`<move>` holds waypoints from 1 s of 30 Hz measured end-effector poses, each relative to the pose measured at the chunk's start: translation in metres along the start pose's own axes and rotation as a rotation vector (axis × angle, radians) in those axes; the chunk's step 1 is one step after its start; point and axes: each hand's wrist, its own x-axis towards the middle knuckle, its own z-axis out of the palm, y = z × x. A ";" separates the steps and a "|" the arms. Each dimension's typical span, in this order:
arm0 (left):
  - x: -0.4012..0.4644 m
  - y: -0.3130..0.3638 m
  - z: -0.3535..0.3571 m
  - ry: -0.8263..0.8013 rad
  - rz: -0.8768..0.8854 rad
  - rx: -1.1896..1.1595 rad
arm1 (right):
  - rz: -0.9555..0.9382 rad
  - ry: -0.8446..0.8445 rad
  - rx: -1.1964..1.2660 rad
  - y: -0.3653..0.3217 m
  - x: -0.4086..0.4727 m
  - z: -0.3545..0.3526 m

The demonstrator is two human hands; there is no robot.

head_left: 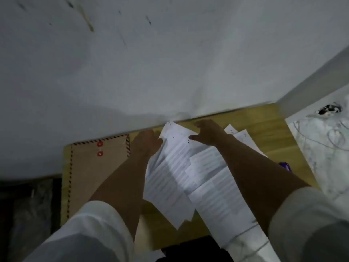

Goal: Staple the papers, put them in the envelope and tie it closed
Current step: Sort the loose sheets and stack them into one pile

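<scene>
gripping papers [175, 167] | left hand [145, 143] at edge | right hand [209, 132] flat on top

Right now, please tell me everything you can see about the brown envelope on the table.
The brown envelope looks like kraft paper and lies flat on the yellow wooden table, left of the papers. A dark and red striped border runs along its edges. Two red round fasteners sit near its far end, one above the other. The left forearm crosses over its right part. Neither hand grips it.
</scene>
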 end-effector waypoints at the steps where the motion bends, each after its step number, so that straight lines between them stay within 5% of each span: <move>1: 0.004 0.001 0.004 -0.031 0.005 0.001 | -0.012 -0.039 -0.035 0.002 0.004 0.008; 10: 0.035 -0.011 0.041 0.140 -0.201 -0.282 | -0.085 0.047 -0.256 0.013 0.017 0.067; 17: 0.033 -0.018 0.038 0.191 -0.114 -0.487 | -0.063 0.018 -0.237 0.011 0.017 0.061; 23: 0.004 -0.013 -0.010 0.242 0.065 -0.641 | 0.033 0.073 0.064 -0.016 0.000 0.028; 30: -0.056 -0.014 -0.094 0.195 0.198 -0.806 | -0.117 0.316 0.511 -0.071 -0.041 -0.041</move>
